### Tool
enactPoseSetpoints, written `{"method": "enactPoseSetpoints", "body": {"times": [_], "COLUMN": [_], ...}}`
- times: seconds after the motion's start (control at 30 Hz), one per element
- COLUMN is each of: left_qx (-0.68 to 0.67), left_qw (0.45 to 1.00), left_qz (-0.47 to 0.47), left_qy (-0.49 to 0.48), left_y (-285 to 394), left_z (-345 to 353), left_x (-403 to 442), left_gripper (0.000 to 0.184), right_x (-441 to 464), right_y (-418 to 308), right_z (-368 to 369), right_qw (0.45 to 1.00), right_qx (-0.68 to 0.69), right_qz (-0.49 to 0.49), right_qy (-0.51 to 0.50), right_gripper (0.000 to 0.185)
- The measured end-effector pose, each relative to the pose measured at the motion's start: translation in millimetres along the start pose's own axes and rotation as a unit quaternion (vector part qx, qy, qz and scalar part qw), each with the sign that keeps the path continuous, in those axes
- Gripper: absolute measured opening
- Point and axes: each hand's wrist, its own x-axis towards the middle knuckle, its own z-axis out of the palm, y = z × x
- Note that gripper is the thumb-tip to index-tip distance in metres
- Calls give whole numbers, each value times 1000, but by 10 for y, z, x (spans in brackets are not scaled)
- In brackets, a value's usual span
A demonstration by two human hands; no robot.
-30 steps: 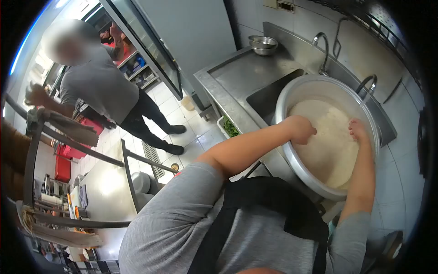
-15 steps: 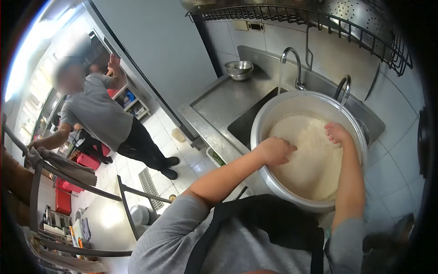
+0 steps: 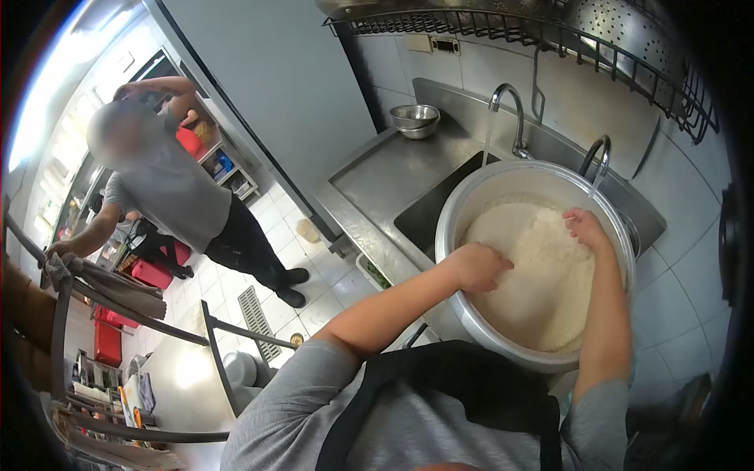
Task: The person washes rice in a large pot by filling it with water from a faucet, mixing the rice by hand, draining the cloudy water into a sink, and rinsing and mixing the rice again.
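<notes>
A big round metal pot [image 3: 448,235] stands at the sink and holds pale, rice-like grains [image 3: 550,259] with cloudy water. Above the contents at the pot's near left side is my left hand [image 3: 481,268], its fingers loosely bent and slightly apart, with nothing visible in them. My right hand [image 3: 585,228] hangs over the right part of the grains, fingers curled but apart, holding nothing visible. Water runs from the right faucet [image 3: 603,153] close behind my right hand. The left faucet [image 3: 509,98] also runs, beside the pot's far rim.
Two stacked metal bowls [image 3: 415,119] sit on the steel counter [image 3: 377,177]. A black wire rack [image 3: 503,23] with a perforated metal vessel [image 3: 620,35] hangs above. At left, another person [image 3: 177,184] stands near a metal frame draped with a cloth [image 3: 118,286].
The view has shifted, showing more rack. Both my hands have moved slightly within the pot's opening. The other person's raised arm is now bent over the head, the other hand rests at the frame.
</notes>
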Motion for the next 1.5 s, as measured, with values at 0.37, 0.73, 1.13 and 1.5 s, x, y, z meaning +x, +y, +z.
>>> {"method": "enactPoseSetpoints", "body": {"times": [0.37, 0.73, 1.13, 1.5], "left_qx": [3, 0, -13, -4], "left_qw": [1000, 999, 999, 1000], "left_qz": [10, 2, -11, -14], "left_qy": [-7, -53, -44, -24], "left_y": [-10, 34, 38, 39], "left_z": [58, -20, -35, -28], "left_x": [5, 1, 6, 12], "left_gripper": [51, 52, 54, 51], "right_x": [-97, -150, -140, -154], "right_y": [-14, 30, -77, -182], "right_z": [26, 23, 4, 15], "right_qw": [994, 993, 994, 989], "right_qx": [-2, 1, 5, -25], "right_qz": [110, 120, 102, 124], "right_qy": [0, 4, -25, -73], "right_gripper": [31, 31, 30, 32]}}
